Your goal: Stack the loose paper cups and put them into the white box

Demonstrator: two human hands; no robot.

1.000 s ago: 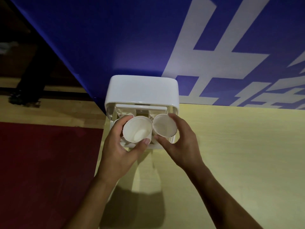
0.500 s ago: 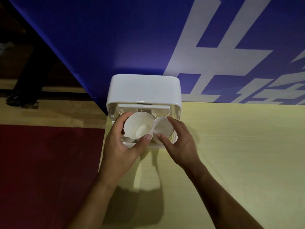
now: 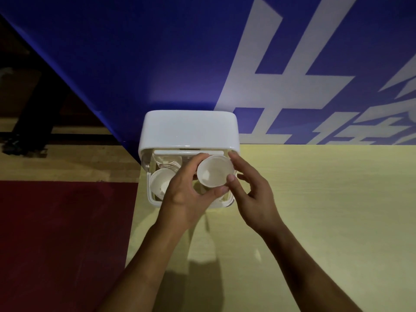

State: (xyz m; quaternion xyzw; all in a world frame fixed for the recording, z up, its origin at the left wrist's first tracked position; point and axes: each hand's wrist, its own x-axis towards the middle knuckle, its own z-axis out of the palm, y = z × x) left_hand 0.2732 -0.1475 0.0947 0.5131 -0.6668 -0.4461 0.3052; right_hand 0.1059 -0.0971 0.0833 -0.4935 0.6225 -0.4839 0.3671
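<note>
Over the right side of the white box (image 3: 189, 131), paper cup (image 3: 213, 174) shifted rightward from before, grasped by left hand (image 3: 182, 199) fingers, right hand (image 3: 254, 199) fingers pinching its rim, second cup (image 3: 159, 183) now exposed inside left.

Cup stacks (image 3: 213, 174) across white box (image 3: 189, 129) opening

We see the white box (image 3: 189, 131) on the pale tabletop (image 3: 315, 199), its opening facing us below a rounded white top. One white paper cup (image 3: 215, 173) hangs at the right half of the opening, empty, mouth toward us, gripped at the rim by our left hand (image 3: 186, 199) and right hand (image 3: 254, 199). A second paper cup (image 3: 161, 183) sits inside on the left, mouth also toward us.
</note>
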